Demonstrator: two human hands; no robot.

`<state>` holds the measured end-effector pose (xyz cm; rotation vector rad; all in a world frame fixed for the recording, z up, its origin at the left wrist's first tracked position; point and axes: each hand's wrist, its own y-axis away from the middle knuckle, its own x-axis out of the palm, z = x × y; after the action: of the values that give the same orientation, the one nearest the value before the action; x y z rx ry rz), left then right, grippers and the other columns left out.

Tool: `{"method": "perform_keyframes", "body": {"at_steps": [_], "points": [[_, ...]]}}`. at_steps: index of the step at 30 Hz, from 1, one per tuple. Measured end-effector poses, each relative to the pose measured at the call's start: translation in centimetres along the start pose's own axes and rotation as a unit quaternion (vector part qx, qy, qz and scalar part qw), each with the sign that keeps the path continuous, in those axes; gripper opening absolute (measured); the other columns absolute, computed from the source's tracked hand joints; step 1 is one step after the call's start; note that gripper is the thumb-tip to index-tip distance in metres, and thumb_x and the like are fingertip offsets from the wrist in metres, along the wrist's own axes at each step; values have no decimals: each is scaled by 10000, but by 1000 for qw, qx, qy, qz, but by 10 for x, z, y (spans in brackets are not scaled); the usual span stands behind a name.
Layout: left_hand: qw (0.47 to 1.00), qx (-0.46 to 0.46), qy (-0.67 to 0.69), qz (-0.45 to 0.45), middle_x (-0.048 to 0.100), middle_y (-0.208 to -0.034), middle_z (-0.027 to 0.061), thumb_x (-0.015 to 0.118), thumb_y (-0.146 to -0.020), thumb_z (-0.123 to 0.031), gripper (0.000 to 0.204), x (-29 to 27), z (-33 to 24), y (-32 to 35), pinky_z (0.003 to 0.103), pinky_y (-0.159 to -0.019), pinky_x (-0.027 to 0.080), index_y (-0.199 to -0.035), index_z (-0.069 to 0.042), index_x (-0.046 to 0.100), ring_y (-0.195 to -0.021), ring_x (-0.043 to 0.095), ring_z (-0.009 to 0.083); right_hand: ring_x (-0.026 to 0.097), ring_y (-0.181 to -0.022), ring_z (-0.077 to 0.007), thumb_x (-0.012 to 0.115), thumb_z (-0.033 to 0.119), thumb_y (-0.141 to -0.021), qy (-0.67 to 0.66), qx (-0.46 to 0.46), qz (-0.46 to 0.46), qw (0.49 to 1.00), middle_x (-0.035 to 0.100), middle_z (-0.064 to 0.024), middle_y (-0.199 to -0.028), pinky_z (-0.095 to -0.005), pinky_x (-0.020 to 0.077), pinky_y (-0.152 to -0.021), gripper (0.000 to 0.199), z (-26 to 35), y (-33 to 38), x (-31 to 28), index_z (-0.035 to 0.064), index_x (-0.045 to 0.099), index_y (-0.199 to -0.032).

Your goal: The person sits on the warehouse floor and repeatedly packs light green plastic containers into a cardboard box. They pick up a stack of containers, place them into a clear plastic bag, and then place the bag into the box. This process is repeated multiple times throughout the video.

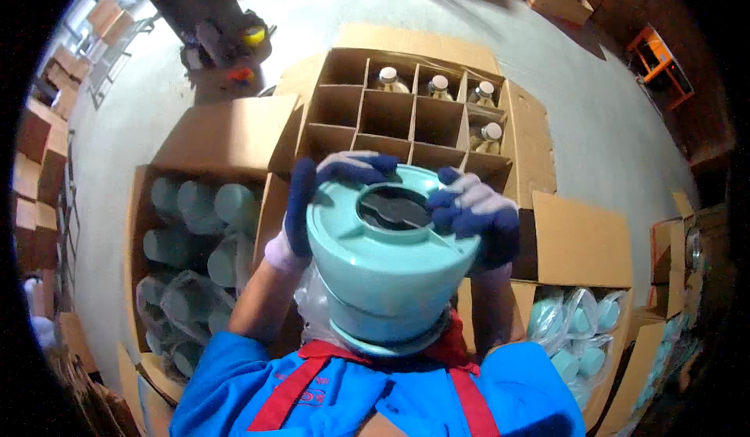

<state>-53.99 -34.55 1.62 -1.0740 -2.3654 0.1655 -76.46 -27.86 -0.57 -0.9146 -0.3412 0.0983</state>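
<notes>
Both of my gloved hands hold a large teal plastic tub-shaped part (383, 269) up close in front of my chest. It has a round opening with a dark inside on its top face. My left hand (305, 206) grips its left upper rim, fingers curled over the top. My right hand (478, 216) grips the right upper rim. The gloves are white with blue fingers. A clear plastic bag (316, 304) hangs under the part, at its left.
An open cardboard box with a divider grid (388, 116) lies ahead, with several capped bottles (440, 86) in its far and right cells. A box of bagged teal parts (191, 241) stands at left, another (578, 335) at right. Grey concrete floor surrounds them, with more cartons along the edges.
</notes>
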Motion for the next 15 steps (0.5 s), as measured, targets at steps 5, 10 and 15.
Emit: {"method": "perform_keyframes", "body": {"at_steps": [5,10,15], "points": [[880,99,-464,-8,555,-1254,226,698,-773,-497,769,21,-60,11,466,-1027,427,-1320,8,505,-1183,540,344,350,-1400,-343,467,533,-971,190,96,-21,977,405,-224,-1468,-451,271,-1152,695,8,-9,19,-3,423,-1412],[741,200,-639,48,597,-1147,207,836,-691,-419,751,31,-70,23,463,-952,470,-1231,1,526,-1074,582,361,440,-1301,-403,764,493,-759,437,2,128,890,478,-208,-1373,-532,321,-1117,862,54,-19,38,35,425,-1405],[718,172,-673,28,553,-1286,221,798,-732,-412,768,70,-88,16,467,-1020,417,-1295,16,498,-1202,526,377,528,-1208,-329,561,616,-879,182,122,-108,970,561,-168,-1280,-494,389,-1072,757,23,-5,29,24,492,-1346]]}}
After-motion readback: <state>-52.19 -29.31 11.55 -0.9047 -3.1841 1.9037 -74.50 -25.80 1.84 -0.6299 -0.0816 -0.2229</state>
